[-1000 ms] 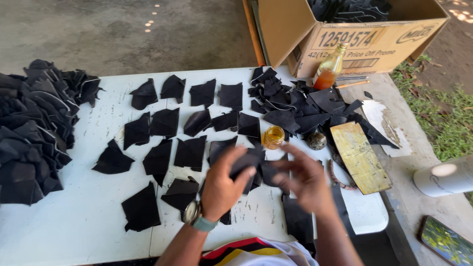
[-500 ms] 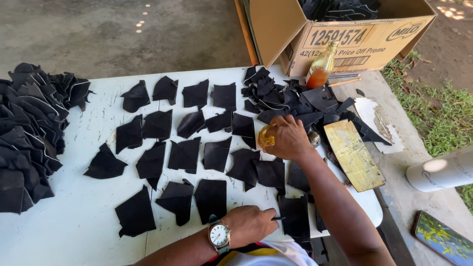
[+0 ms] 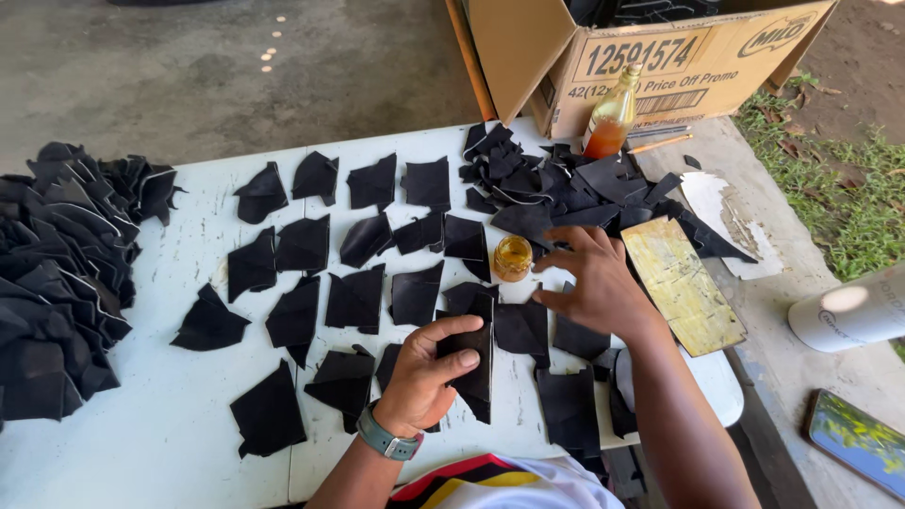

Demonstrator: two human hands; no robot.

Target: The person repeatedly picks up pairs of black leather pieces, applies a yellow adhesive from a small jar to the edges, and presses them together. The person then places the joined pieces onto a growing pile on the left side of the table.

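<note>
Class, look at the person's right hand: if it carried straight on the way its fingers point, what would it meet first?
Probably the small jar of amber liquid, just left of the right hand fingertips; depth is uncertain.

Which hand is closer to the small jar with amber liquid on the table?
Right. The right hand hovers just beside the small amber jar, fingers spread toward it. The left hand is farther down, holding a black piece.
</note>
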